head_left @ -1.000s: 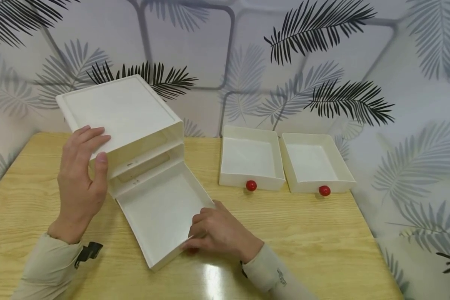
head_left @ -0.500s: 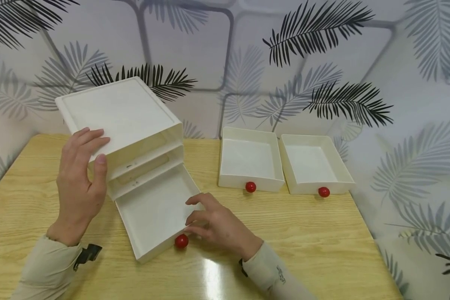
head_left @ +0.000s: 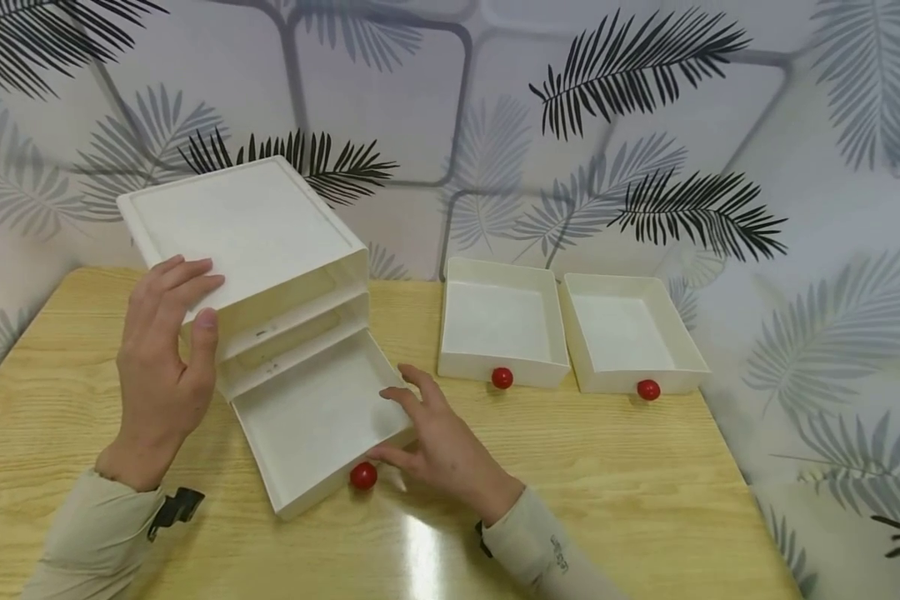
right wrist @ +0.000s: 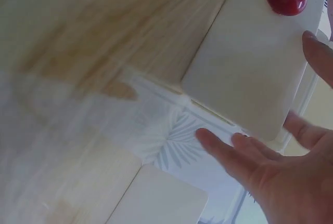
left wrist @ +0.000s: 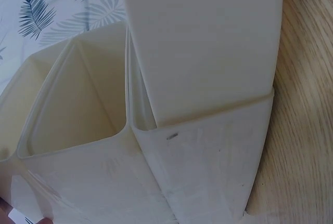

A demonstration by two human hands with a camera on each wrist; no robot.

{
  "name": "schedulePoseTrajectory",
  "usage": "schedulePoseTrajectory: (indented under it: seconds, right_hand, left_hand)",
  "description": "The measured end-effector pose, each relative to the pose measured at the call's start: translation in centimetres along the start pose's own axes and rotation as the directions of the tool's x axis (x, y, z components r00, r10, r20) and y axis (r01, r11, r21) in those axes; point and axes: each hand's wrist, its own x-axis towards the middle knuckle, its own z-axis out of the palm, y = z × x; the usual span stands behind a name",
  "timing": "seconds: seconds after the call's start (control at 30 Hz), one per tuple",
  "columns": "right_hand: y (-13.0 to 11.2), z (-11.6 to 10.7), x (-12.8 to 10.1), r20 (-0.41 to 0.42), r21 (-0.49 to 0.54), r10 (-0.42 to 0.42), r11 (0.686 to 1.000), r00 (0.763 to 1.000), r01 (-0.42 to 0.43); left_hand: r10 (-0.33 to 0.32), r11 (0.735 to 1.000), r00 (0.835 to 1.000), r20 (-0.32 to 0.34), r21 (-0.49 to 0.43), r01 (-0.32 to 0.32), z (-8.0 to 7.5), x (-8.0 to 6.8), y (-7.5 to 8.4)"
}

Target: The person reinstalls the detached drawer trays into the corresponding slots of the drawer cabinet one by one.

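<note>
Now the left hand (head_left: 163, 367) is resting on the front corner of the white drawer box (head_left: 247, 242), with its fingers lying flat on the top and its thumb pressing on the front edge. The right hand (head_left: 438, 442) is sitting just beside the pulled-out bottom drawer (head_left: 311, 421), with its fingers spread wide and straight; its fingers are lying along the drawer's right side and its thumb is near the front, holding nothing. The drawer's red knob (head_left: 363, 476) is showing, just left of that thumb. No words or labels are showing that can be read; there is only a small mark on the sleeve (head_left: 555, 554), too tiny to make out. A second ago the right hand was curling over the knob and hiding it, and the drawer was sticking out farther. Since then the drawer has been sliding back in a bit and the hand has been opening up. Two more loose drawers (head_left: 502, 321) (head_left: 630, 333) with red knobs are sitting side by side on the wooden table (head_left: 645, 483), well apart from the box.
</note>
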Motion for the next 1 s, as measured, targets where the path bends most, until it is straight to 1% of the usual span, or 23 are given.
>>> schedulePoseTrajectory:
  seconds: [0.13,0.27,0.33,0.6,1.0]
  right_hand:
    - [-0.1,0.2,0.1,0.023,0.028,0.058,0.998,0.998,-0.059]
    - [-0.2,0.2,0.4,0.072,0.081,0.138,0.986,0.988,-0.144]
    - [-0.2,0.2,0.5,0.086,0.103,0.164,0.980,0.983,-0.173]
    - [-0.4,0.4,0.9,0.111,0.148,0.221,0.960,0.969,-0.236]
    - [-0.3,1.0,2.1,0.101,0.161,0.238,0.954,0.966,-0.252]
  left_hand:
    - [0.001,1.000,1.000,-0.002,-0.005,-0.001,0.0,0.0,0.2]
    - [0.000,1.000,1.000,-0.012,-0.011,-0.001,0.2,0.1,0.5]
    - [-0.003,1.000,1.000,-0.013,-0.011,0.003,0.2,0.2,0.5]
    - [-0.017,1.000,1.000,-0.013,-0.009,0.017,0.2,0.1,0.4]
    - [-0.013,1.000,1.000,0.000,0.004,0.013,0.1,-0.1,-0.1]
